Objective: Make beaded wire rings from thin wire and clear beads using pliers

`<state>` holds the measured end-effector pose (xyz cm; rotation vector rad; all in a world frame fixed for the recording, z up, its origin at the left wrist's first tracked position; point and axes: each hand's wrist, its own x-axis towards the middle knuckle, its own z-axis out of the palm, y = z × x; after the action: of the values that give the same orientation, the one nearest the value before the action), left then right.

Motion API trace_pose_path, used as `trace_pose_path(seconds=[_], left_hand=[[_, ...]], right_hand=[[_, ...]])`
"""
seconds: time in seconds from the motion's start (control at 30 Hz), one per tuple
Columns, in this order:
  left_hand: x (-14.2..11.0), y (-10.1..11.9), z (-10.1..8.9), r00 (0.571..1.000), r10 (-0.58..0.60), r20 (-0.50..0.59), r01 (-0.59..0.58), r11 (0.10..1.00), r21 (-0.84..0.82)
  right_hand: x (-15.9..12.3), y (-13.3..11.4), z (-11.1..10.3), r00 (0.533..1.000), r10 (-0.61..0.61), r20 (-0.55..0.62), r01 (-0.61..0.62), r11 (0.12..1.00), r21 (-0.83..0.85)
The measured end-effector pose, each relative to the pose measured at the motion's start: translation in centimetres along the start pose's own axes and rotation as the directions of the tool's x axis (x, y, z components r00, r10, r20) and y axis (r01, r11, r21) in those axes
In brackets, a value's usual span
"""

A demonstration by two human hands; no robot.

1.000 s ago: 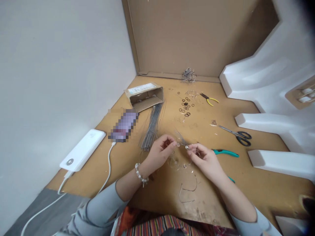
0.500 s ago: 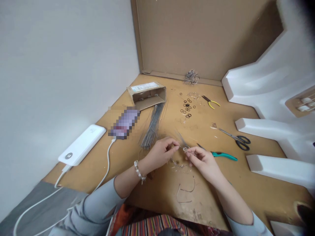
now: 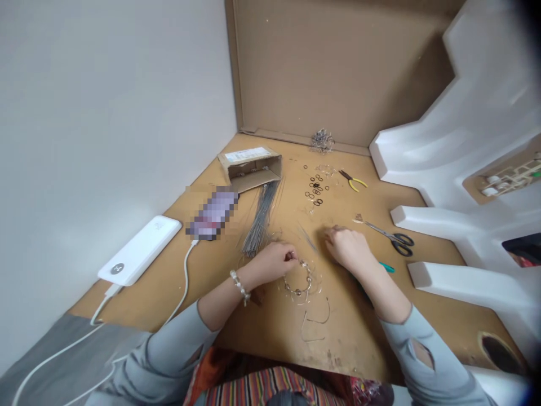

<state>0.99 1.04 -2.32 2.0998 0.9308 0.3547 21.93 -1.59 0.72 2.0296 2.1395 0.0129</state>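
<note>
My left hand (image 3: 279,262) is closed, thumb and fingers pinched at the top of a thin wire loop with small clear beads (image 3: 298,292). The loop hangs just over the table, with fine wire ends sticking out round it. My right hand (image 3: 349,248) is turned palm down on the table, its fingers curled under. What they hold, if anything, is hidden. Beside my right wrist shows the end of a green handle (image 3: 387,268); the rest of that tool is covered. Two bent wires (image 3: 315,327) lie below the loop.
Left of centre lie a bundle of straight grey wires (image 3: 258,225), an open cardboard box (image 3: 253,172), a phone (image 3: 213,217) and a power bank (image 3: 141,248). Further back are dark rings (image 3: 316,186), yellow-handled pliers (image 3: 354,181) and a wire tangle (image 3: 323,141). Scissors (image 3: 399,242) lie near white foam (image 3: 426,217).
My right hand has let go of the beaded loop and moved right, over the green-handled tool. My left hand keeps the loop, now in plain sight. The view has shifted slightly.
</note>
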Motion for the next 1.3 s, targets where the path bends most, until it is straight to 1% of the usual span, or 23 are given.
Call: trace_pose_path(seconds=[0.1, 0.17, 0.23, 0.33, 0.4, 0.43, 0.5, 0.53, 0.57, 0.6, 0.63, 0.73, 0.83, 0.93, 1.0, 1.03, 1.1, 1.17, 1.2, 1.23, 1.27, 1.3], left_hand=[[0.2, -0.5, 0.5, 0.999, 0.026, -0.043, -0.026, 1.000, 0.014], [0.2, -0.8, 0.6, 0.997, 0.045, -0.069, -0.043, 0.999, 0.031], [0.1, -1.0, 0.4, 0.992, 0.047, -0.114, -0.040, 0.998, 0.057], [-0.2, -0.7, -0.3, 0.977, 0.044, -0.207, -0.021, 0.993, 0.114], [-0.4, -0.1, -0.7, 0.958, 0.071, -0.278, -0.023, 0.985, 0.173], [-0.4, 0.2, -0.9, 0.943, 0.103, -0.317, -0.035, 0.976, 0.214], [-0.4, 1.1, -1.1, 0.906, 0.203, -0.372, -0.082, 0.945, 0.317], [-0.3, 1.5, -1.0, 0.889, 0.263, -0.374, -0.114, 0.920, 0.375], [-0.1, 2.0, -1.0, 0.880, 0.318, -0.354, -0.149, 0.890, 0.430], [0.1, 2.5, -0.8, 0.880, 0.356, -0.315, -0.172, 0.856, 0.488], [0.4, 3.0, -0.7, 0.889, 0.367, -0.273, -0.174, 0.824, 0.539], [1.6, 3.8, -0.2, 0.926, 0.327, -0.188, -0.142, 0.764, 0.629], [2.7, 4.1, 0.0, 0.922, 0.355, -0.158, -0.171, 0.736, 0.655], [4.0, 4.4, 0.0, 0.910, 0.375, -0.176, -0.186, 0.750, 0.634], [5.0, 4.7, -0.4, 0.902, 0.377, -0.208, -0.178, 0.767, 0.617], [5.4, 5.0, -0.6, 0.901, 0.372, -0.226, -0.170, 0.778, 0.605], [6.3, 5.4, -1.3, 0.902, 0.350, -0.254, -0.158, 0.813, 0.560], [6.8, 5.7, -2.2, 0.902, 0.335, -0.273, -0.181, 0.866, 0.465], [7.0, 5.8, -2.6, 0.905, 0.322, -0.278, -0.201, 0.899, 0.390], [7.1, 5.8, -3.0, 0.911, 0.302, -0.281, -0.219, 0.932, 0.290], [7.2, 5.8, -3.3, 0.928, 0.249, -0.277, -0.210, 0.964, 0.163], [7.3, 5.8, -3.6, 0.952, 0.181, -0.245, -0.184, 0.983, 0.011]], right_hand=[[1.5, -1.5, -0.3, 0.999, -0.031, 0.042, 0.033, 0.998, -0.048], [2.4, -2.0, -0.5, 0.996, -0.052, 0.069, 0.057, 0.996, -0.066], [3.1, -2.1, -0.8, 0.995, -0.062, 0.082, 0.068, 0.995, -0.073], [3.6, -1.5, -1.6, 0.995, -0.048, 0.084, 0.054, 0.996, -0.070], [3.4, -1.1, -2.4, 0.997, -0.039, 0.066, 0.042, 0.997, -0.057], [3.1, -1.2, -2.8, 0.998, -0.039, 0.050, 0.042, 0.998, -0.047], [2.2, -1.6, -3.5, 0.999, -0.054, 0.003, 0.054, 0.998, -0.028], [1.7, -2.0, -3.8, 0.997, -0.072, -0.016, 0.071, 0.997, -0.017], [1.1, -2.4, -3.9, 0.995, -0.092, -0.034, 0.092, 0.996, -0.006], [0.7, -2.8, -4.1, 0.993, -0.109, -0.049, 0.109, 0.994, 0.002], [0.3, -3.1, -4.1, 0.991, -0.121, -0.062, 0.121, 0.993, 0.007], [-0.3, -3.5, -4.1, 0.989, -0.121, -0.088, 0.123, 0.992, 0.008], [-0.3, -3.1, -4.1, 0.989, -0.105, -0.107, 0.105, 0.994, -0.007], [0.1, -2.2, -4.2, 0.985, -0.082, -0.154, 0.080, 0.997, -0.021], [0.4, -1.4, -4.4, 0.977, -0.068, -0.203, 0.073, 0.997, 0.016], [0.6, -1.0, -4.4, 0.972, -0.064, -0.226, 0.080, 0.995, 0.064], [1.0, 0.1, -4.6, 0.966, -0.053, -0.254, 0.110, 0.970, 0.216], [1.4, 1.1, -4.6, 0.968, -0.023, -0.252, 0.127, 0.904, 0.409], [1.6, 1.5, -4.6, 0.971, -0.003, -0.237, 0.127, 0.851, 0.509], [1.7, 1.9, -4.5, 0.976, 0.013, -0.215, 0.123, 0.785, 0.608], [1.9, 2.2, -4.5, 0.982, 0.020, -0.188, 0.119, 0.705, 0.699], [2.0, 2.4, -4.4, 0.987, 0.013, -0.162, 0.120, 0.618, 0.777]])
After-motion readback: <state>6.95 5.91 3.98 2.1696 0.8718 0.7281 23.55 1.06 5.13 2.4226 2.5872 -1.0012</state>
